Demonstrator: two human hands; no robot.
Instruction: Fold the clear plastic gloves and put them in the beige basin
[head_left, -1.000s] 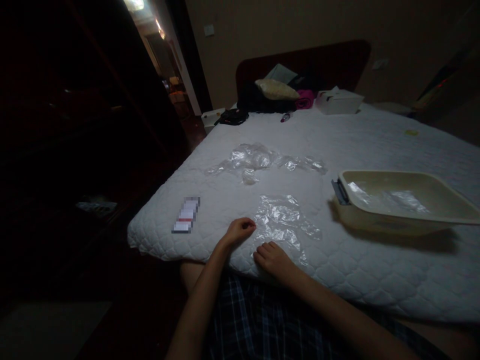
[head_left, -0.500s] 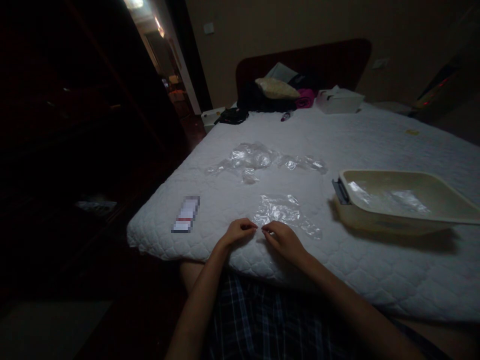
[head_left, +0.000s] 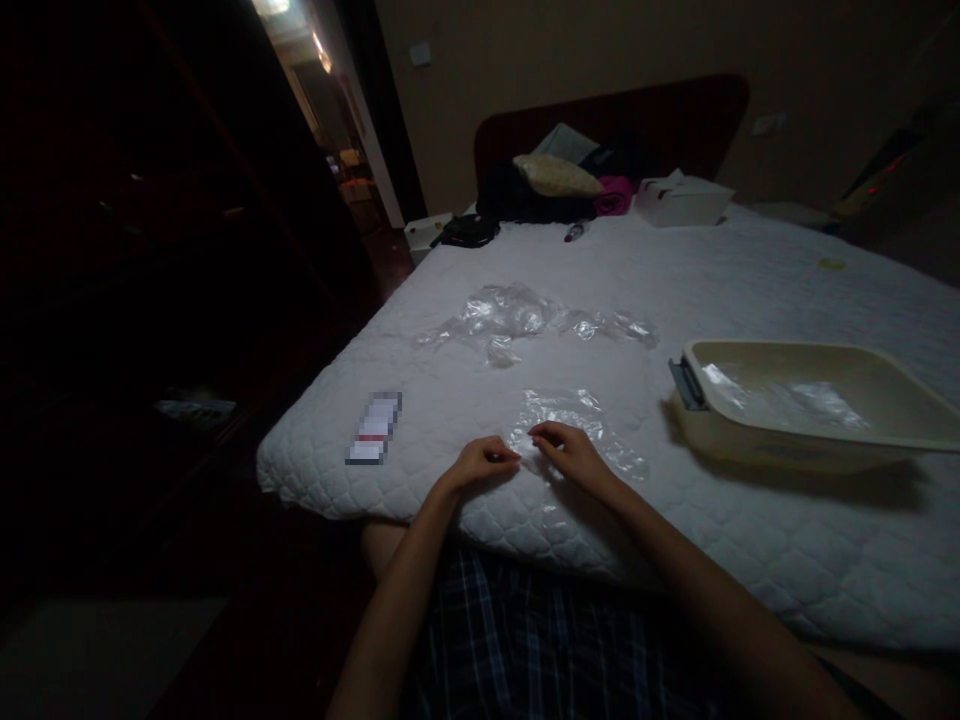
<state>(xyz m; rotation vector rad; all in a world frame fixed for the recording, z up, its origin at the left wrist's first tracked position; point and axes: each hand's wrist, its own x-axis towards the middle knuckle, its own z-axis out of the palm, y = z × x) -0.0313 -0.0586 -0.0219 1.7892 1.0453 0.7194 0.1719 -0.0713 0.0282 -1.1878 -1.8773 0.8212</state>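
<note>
A clear plastic bag [head_left: 562, 410] lies spread at the near part of the bed, under and around my hands. My left hand [head_left: 484, 463] pinches the near left edge of this bag between thumb and fingers. Close beside it, my right hand [head_left: 571, 455] is also closed in a pinch on the bag, a little farther from me. The fingertips of the two hands are a small gap apart. Farther back lies a heap of crumpled clear plastic bags [head_left: 510, 312].
On the white quilted bed [head_left: 720, 560], a cream plastic bin [head_left: 795, 455] holding clear plastic stands at the right. A blurred-out phone-like object [head_left: 373, 430] lies at the left. Toward the headboard [head_left: 675, 110] are a pillow [head_left: 559, 176], a white box [head_left: 682, 200] and a black bag [head_left: 469, 231].
My right hand has moved slightly away from me and up along the bag. My left hand stays nearly where it was. The view has shifted a little.
</note>
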